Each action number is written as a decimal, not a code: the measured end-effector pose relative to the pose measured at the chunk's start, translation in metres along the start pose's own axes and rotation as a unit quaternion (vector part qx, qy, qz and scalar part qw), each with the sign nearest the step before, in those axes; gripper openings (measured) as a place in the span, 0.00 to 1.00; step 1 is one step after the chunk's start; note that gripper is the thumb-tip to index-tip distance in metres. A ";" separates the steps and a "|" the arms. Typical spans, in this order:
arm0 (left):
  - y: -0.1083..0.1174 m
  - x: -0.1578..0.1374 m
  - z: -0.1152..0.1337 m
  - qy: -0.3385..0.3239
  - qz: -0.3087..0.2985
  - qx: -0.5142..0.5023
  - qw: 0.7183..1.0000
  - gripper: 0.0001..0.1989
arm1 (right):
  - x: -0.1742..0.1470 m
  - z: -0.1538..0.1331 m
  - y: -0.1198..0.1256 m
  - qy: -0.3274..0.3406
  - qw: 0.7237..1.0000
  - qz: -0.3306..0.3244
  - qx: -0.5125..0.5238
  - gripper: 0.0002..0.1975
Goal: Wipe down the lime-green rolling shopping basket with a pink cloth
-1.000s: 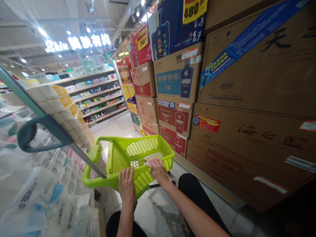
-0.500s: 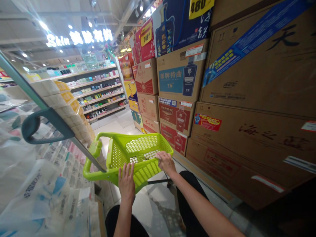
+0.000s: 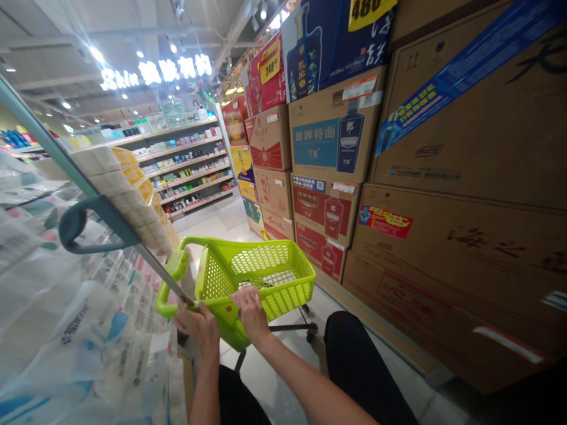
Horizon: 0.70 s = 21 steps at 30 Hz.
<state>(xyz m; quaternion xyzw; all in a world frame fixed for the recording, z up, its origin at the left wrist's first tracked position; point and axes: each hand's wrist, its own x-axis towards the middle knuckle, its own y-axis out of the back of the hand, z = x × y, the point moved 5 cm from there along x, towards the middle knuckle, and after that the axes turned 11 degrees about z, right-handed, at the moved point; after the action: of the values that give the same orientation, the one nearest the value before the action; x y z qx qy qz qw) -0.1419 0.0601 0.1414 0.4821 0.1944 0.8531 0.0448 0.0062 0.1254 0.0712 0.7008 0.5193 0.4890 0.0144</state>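
A lime-green plastic shopping cart [image 3: 274, 301] with perforated walls stands in front of me, its basket showing a lattice bottom. My right hand [image 3: 251, 310] has its fingers bent over the near rim, about midway along the side. Farther left, my left hand [image 3: 200, 327] closes on the near rim by the handle end; some of its fingers are hidden. A metal pole [image 3: 155, 264] with a grey-green plastic loop grip [image 3: 97, 224] slants down from the upper left, its lower end meeting the cart beside my left hand.
Stacked cardboard liquor cartons [image 3: 334, 133] wall the right side, close to my knee. Plastic-wrapped packs [image 3: 88, 330] line the left, with a pile of white-and-yellow packs [image 3: 124, 183] beyond. Tiled floor [image 3: 217, 221] leads to stocked shelves [image 3: 190, 159] at the back.
Both hands have moved left along the cart's near rim. My left hand has gone from lying flat-fingered to closing near the handle; my right hand has left the front corner.
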 end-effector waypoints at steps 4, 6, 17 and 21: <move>0.001 0.010 -0.015 0.001 -0.015 0.007 1.000 0.26 | 0.004 0.040 0.017 -0.012 1.000 -0.026 0.000 0.19; -0.001 0.011 -0.018 -0.006 -0.026 0.021 0.999 0.25 | 0.009 0.089 0.036 -0.059 0.998 -0.005 -0.035 0.18; 0.006 -0.006 0.008 -0.033 -0.084 0.033 0.995 0.22 | 0.017 -0.036 -0.003 -0.010 0.999 0.040 0.027 0.17; 0.006 0.000 0.009 -0.064 -0.117 0.001 0.991 0.22 | 0.006 -0.074 -0.012 0.037 0.997 0.044 0.056 0.17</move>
<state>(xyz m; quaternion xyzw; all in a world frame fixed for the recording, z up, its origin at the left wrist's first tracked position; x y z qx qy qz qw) -0.1340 0.0572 0.1476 0.5097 0.2472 0.8092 0.1558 -0.0537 0.0992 0.1074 0.7040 0.5150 0.4846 -0.0656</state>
